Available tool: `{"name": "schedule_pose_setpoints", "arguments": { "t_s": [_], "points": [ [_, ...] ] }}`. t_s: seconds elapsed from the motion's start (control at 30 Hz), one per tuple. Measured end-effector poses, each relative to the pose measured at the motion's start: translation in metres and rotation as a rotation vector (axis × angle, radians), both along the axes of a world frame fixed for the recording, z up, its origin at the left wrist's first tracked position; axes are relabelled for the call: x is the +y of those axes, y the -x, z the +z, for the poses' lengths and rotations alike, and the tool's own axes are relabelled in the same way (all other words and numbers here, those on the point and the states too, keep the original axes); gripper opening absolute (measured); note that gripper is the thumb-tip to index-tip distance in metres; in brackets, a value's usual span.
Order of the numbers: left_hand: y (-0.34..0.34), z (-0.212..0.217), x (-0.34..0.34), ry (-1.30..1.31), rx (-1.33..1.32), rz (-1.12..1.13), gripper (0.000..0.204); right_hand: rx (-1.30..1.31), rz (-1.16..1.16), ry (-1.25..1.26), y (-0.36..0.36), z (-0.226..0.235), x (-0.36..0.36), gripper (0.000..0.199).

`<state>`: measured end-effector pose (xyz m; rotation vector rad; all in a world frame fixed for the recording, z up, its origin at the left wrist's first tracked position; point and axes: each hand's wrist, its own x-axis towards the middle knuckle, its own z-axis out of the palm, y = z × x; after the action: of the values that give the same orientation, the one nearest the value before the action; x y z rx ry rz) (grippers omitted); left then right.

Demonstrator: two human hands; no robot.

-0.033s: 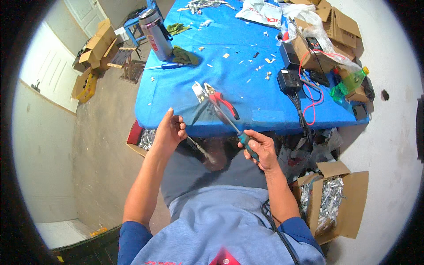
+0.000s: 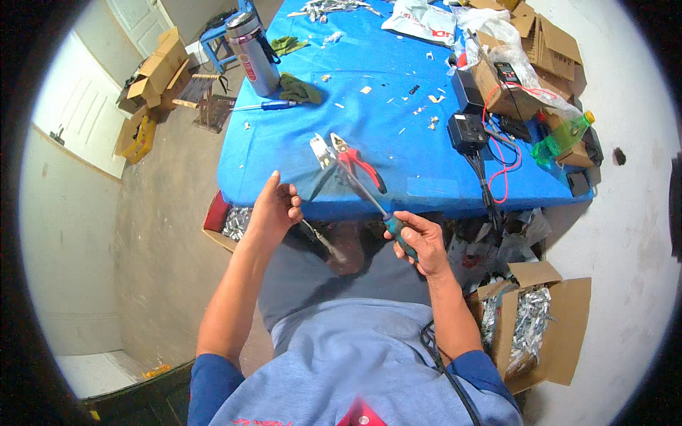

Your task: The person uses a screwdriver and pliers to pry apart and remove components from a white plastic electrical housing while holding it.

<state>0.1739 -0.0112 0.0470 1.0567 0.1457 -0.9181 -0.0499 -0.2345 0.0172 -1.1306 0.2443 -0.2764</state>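
My right hand is closed round the teal and black handle of a screwdriver. Its long metal shaft slants up and left over the table edge, toward the pliers. Beyond my lap, my left hand holds nothing visible, thumb raised and fingers loosely curled. Red-handled pliers lie on the blue-covered table, jaws pointing away from me. Close beside them on the left is a second tool with a silver head and dark handles; I cannot make out its exact kind.
A steel flask, green gloves and a blue-handled screwdriver sit at the table's left. Small scraps dot the cloth. Right: a black adapter with cables, a green bottle. Below stands a carton of metal pieces.
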Motion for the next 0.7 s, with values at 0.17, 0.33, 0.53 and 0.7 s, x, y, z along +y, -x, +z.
{"name": "schedule_pose_setpoints", "arguments": {
  "t_s": [0.17, 0.33, 0.53, 0.7],
  "points": [
    [0.001, 0.007, -0.036, 0.050, -0.008, -0.075, 0.048, 0.071, 0.019, 0.129, 0.011, 0.007, -0.006, 0.034],
    [-0.002, -0.002, -0.054, 0.176, -0.017, -0.103, 0.049, 0.159, -0.002, 0.310, 0.007, 0.017, -0.004, 0.034],
    [-0.008, -0.014, -0.055, 0.023, 0.003, -0.067, 0.050, 0.165, 0.039, 0.747, 0.006, 0.036, -0.008, 0.029],
    [0.001, -0.015, -0.063, -0.078, -0.015, 0.038, 0.042, 0.098, 0.003, 0.962, -0.001, 0.054, -0.001, 0.028]
  ]
}}
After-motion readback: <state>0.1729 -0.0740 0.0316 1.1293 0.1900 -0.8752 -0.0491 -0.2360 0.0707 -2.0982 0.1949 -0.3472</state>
